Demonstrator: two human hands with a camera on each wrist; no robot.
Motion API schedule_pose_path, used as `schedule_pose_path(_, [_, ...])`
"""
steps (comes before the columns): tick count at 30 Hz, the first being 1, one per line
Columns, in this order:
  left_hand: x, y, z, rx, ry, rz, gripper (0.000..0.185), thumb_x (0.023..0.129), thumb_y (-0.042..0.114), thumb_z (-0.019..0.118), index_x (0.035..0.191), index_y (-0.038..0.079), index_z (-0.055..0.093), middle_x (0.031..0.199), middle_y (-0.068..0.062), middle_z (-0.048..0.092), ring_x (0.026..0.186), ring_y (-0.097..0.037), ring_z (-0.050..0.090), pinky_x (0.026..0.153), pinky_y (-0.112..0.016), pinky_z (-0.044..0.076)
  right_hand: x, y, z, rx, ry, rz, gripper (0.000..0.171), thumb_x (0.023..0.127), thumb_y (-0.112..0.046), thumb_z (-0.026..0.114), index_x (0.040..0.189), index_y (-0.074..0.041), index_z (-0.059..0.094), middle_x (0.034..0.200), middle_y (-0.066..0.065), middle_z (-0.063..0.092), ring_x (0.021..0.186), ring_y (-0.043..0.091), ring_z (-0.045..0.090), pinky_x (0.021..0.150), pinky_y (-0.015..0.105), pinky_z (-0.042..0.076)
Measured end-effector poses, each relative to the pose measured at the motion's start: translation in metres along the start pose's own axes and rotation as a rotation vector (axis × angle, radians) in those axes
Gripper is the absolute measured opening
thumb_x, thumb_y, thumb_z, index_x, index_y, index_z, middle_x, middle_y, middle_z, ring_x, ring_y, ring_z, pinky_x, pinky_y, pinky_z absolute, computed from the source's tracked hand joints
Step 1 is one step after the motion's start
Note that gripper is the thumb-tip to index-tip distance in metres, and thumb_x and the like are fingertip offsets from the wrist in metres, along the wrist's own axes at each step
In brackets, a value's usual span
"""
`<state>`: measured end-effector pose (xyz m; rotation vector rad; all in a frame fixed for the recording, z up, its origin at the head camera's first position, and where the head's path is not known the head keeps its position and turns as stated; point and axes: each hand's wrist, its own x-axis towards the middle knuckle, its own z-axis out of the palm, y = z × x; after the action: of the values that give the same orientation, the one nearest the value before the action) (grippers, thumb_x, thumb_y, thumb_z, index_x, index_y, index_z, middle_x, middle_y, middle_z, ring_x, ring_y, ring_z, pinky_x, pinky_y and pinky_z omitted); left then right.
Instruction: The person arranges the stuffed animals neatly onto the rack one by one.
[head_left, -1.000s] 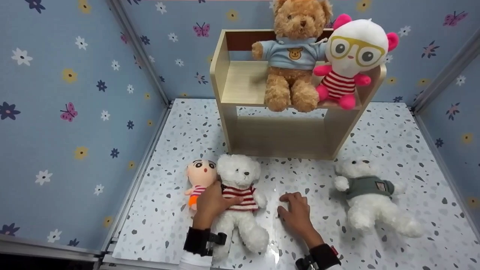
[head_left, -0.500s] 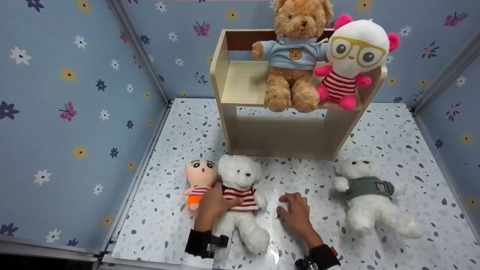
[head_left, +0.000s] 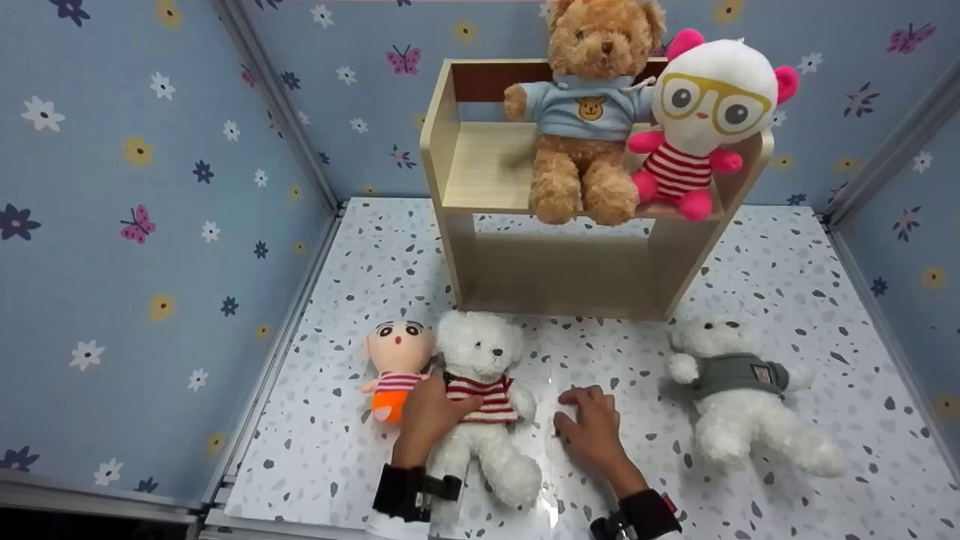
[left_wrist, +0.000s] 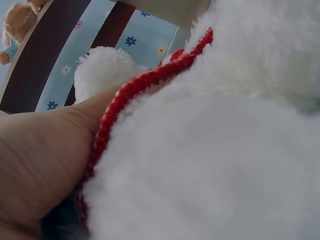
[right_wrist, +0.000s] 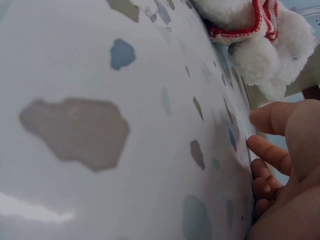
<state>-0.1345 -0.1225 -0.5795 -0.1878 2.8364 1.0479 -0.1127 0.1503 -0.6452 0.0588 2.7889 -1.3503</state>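
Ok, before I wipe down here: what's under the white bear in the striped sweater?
Speckled tabletop shows around the striped-sweater bear; its body covers whatever lies directly beneath, so that can't be seen.

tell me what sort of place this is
Perhaps a small booth dressed like a child's playroom: flowered blue panels between metal posts, a wooden shelf seating a brown teddy bear, and a white bear in stripes on the speckled surface.

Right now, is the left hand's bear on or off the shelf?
Off: the white bear is on the tabletop in front of the shelf.
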Motion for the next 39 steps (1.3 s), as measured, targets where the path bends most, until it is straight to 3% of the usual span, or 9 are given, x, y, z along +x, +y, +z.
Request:
schedule_pose_path(4, [-0.001, -0.001, 0.004, -0.014, 0.007, 0.003, 0.077, 0.068, 0.052, 0.080, 0.128, 0.011, 0.057, 0.110, -0.007, 0.070, 0.098, -0.026, 0.065, 0.080, -0.043, 0.050, 0.000, 0.001, -0.001, 0.009, -0.001, -0.002, 0.022, 0.084, -0.023, 0.072, 0.105, -0.019, 0.066, 0.110, -0.003, 0.053, 0.106, 0.019, 0.038, 0.094, 0.040, 0.023])
schedule_pose_path(11, [-0.005, 0.002, 0.011, -0.064, -0.041, -0.012, 0.070, 0.068, 0.054, 0.079, 0.124, 0.017, 0.059, 0.104, -0.001, 0.069, 0.094, -0.022, 0.064, 0.074, -0.039, 0.049, 0.001, 0.001, -0.002, 0.030, 0.012, -0.004, 0.018, 0.085, -0.025, 0.070, 0.102, -0.020, 0.067, 0.107, -0.004, 0.055, 0.105, 0.017, 0.039, 0.093, 0.040, 0.024])
schedule_pose_path(16, [-0.006, 0.010, 0.016, -0.046, -0.054, -0.016, 0.077, 0.069, 0.055, 0.078, 0.132, 0.018, 0.054, 0.107, -0.001, 0.069, 0.095, -0.022, 0.064, 0.072, -0.038, 0.050, 0.002, -0.002, -0.006, 0.089, -0.008, 0.040, 0.020, 0.093, -0.037, 0.061, 0.105, -0.022, 0.067, 0.108, -0.005, 0.060, 0.104, 0.017, 0.039, 0.094, 0.042, 0.022])
schedule_pose_path(22, [-0.007, 0.016, 0.024, -0.077, -0.085, 0.045, 0.066, 0.070, 0.049, 0.078, 0.121, 0.013, 0.058, 0.102, -0.005, 0.070, 0.090, -0.024, 0.064, 0.075, -0.040, 0.050, -0.001, -0.007, -0.010, 0.197, -0.121, 0.107, 0.036, 0.095, -0.052, 0.049, 0.115, -0.025, 0.063, 0.106, -0.003, 0.064, 0.102, 0.016, 0.042, 0.089, 0.038, 0.034])
schedule_pose_path(28, [-0.009, 0.023, 0.031, -0.129, -0.127, 0.022, 0.073, 0.070, 0.052, 0.077, 0.126, 0.010, 0.056, 0.113, -0.010, 0.068, 0.102, -0.030, 0.064, 0.085, -0.045, 0.051, -0.006, -0.013, -0.014, 0.363, -0.261, 0.101, 0.043, 0.098, -0.048, 0.047, 0.126, -0.017, 0.056, 0.114, 0.004, 0.062, 0.104, 0.016, 0.055, 0.088, 0.033, 0.043])
schedule_pose_path(31, [-0.010, 0.025, 0.033, -0.163, -0.137, 0.035, 0.069, 0.071, 0.052, 0.077, 0.124, 0.013, 0.056, 0.110, -0.006, 0.069, 0.099, -0.026, 0.064, 0.084, -0.043, 0.051, -0.010, -0.027, -0.023, 0.422, -0.315, 0.118, 0.044, 0.100, -0.042, 0.046, 0.130, -0.012, 0.052, 0.120, 0.008, 0.062, 0.108, 0.017, 0.057, 0.091, 0.034, 0.043])
schedule_pose_path(36, [-0.012, 0.027, 0.037, -0.213, -0.134, 0.068, 0.061, 0.070, 0.050, 0.078, 0.116, 0.016, 0.058, 0.097, 0.000, 0.068, 0.086, -0.018, 0.063, 0.074, -0.036, 0.050, -0.011, -0.031, -0.024, 0.489, -0.336, 0.180, 0.051, 0.098, -0.046, 0.048, 0.135, -0.012, 0.047, 0.136, 0.011, 0.052, 0.130, 0.028, 0.046, 0.103, 0.045, 0.038])
schedule_pose_path(39, [-0.013, 0.029, 0.040, -0.228, -0.127, 0.082, 0.061, 0.070, 0.049, 0.079, 0.116, 0.015, 0.058, 0.094, 0.000, 0.068, 0.082, -0.016, 0.062, 0.072, -0.034, 0.050, -0.012, -0.027, -0.021, 0.507, -0.317, 0.240, 0.069, 0.094, -0.052, 0.052, 0.146, -0.010, 0.035, 0.153, 0.016, 0.033, 0.145, 0.036, 0.024, 0.112, 0.055, 0.027])
